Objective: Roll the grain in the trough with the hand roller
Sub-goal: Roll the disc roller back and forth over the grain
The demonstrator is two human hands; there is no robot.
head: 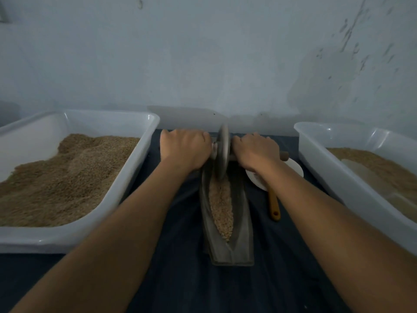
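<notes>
A narrow grey boat-shaped metal trough (228, 245) lies lengthwise on a dark blue cloth (180, 279), its near end towards the person and its far end towards the pale wall (203, 53). A strip of tan husked grain (221, 208) fills the groove of the trough from near its near end up to the roller. The grey disc-shaped hand roller (222, 152) stands upright on edge at the far end of the trough, its lower rim in the groove, touching the grain.

Left hand (186, 150): left of the trough, fingers curled round the axle handle on the left side of the disc, knuckles up. Right hand (256, 152): right of the trough, fingers curled round the axle handle on the right side; the brown wooden end of that handle (284, 155) sticks out past the hand. Both forearms reach straight forward, one on each side of the trough.

Left of the trough, well apart: a large white plastic tub (140, 168) heaped with brown grain (63, 177). Right of the trough: a second white plastic tub (327, 163) holding a shallower layer of similar grain (379, 170). Just right of the trough, partly under the right wrist: a small white plate (293, 168), and a brown wooden utensil handle (274, 206) with a hole at its near end, lying along the cloth
</notes>
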